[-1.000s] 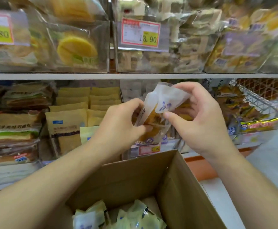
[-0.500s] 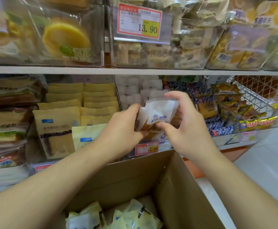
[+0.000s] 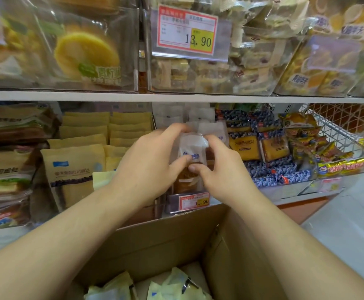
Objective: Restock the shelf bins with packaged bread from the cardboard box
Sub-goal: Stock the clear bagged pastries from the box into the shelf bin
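Observation:
A white-topped bread packet (image 3: 192, 152) with blue print stands upright at the front of a clear shelf bin (image 3: 176, 205) on the lower shelf. My left hand (image 3: 148, 161) grips its left side, fingers over the top and thumb on the front. From the right, my right hand (image 3: 222, 169) pinches the same packet. More white packets (image 3: 211, 128) stand behind it in the bin. Below my arms is the open cardboard box (image 3: 176, 241), with several pale yellow bread packets (image 3: 168, 286) in its bottom.
Tan bread bags (image 3: 75, 169) fill the bin to the left. Orange and blue packets (image 3: 261, 148) and a white wire basket (image 3: 339, 126) lie to the right. The upper shelf (image 3: 176, 97) carries clear bins of pastries right above my hands. An 11.90 price tag (image 3: 195, 201) fronts the bin.
Both hands have carried the packet forward and down into the bin, turning it upright. My view has moved closer to the shelf.

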`<control>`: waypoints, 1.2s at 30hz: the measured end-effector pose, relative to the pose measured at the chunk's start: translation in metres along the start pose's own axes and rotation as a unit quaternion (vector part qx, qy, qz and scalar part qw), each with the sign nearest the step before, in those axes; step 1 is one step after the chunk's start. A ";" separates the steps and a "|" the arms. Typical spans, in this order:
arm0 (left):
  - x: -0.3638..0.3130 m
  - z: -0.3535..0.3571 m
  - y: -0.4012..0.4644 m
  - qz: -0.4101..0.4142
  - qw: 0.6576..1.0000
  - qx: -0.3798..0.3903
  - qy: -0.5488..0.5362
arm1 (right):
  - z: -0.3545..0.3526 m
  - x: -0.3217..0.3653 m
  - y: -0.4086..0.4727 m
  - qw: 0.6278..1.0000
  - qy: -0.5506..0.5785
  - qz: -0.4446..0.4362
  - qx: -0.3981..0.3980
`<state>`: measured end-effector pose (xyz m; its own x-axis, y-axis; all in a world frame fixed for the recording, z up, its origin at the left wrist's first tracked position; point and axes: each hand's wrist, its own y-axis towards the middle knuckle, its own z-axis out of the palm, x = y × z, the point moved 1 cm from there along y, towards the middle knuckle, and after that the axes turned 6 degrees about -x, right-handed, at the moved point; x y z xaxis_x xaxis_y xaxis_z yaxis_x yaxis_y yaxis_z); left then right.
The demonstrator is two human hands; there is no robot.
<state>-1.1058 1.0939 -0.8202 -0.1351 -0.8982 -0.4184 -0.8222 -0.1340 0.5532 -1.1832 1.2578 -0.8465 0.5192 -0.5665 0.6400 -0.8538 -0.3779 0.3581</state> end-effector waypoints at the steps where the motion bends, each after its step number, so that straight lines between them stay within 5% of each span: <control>1: 0.002 -0.001 0.001 0.000 1.000 0.001 0.010 | 0.004 0.002 0.000 1.000 -0.003 0.000 0.002; 9: 0.023 -0.004 0.003 0.001 0.997 0.028 0.069 | -0.009 -0.004 0.033 0.995 0.082 -0.032 0.042; 12: 0.028 -0.003 0.005 0.007 0.996 0.027 0.081 | -0.005 -0.015 0.057 0.999 -0.007 -0.040 0.008; 17: 0.032 -0.001 0.010 0.010 0.995 0.026 0.096 | 0.021 -0.017 0.093 0.980 -0.181 -0.049 0.068; 25: 0.036 0.001 0.010 -0.002 0.998 0.040 0.057 | 0.036 -0.011 0.113 0.966 -0.228 -0.077 0.090; 30: 0.034 0.003 0.009 -0.043 0.998 0.038 0.000 | 0.029 -0.017 0.109 0.995 -0.011 -0.091 -0.032; 36: 0.028 0.006 0.012 -0.106 0.992 0.001 -0.061 | 0.017 -0.021 0.093 0.988 0.153 -0.026 -0.002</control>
<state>-1.1227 1.0696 -0.8302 -0.0254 -0.7924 -0.6095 -0.8409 -0.3128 0.4416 -1.2729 1.2224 -0.8385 0.5274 -0.2983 0.7955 -0.8263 -0.3979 0.3986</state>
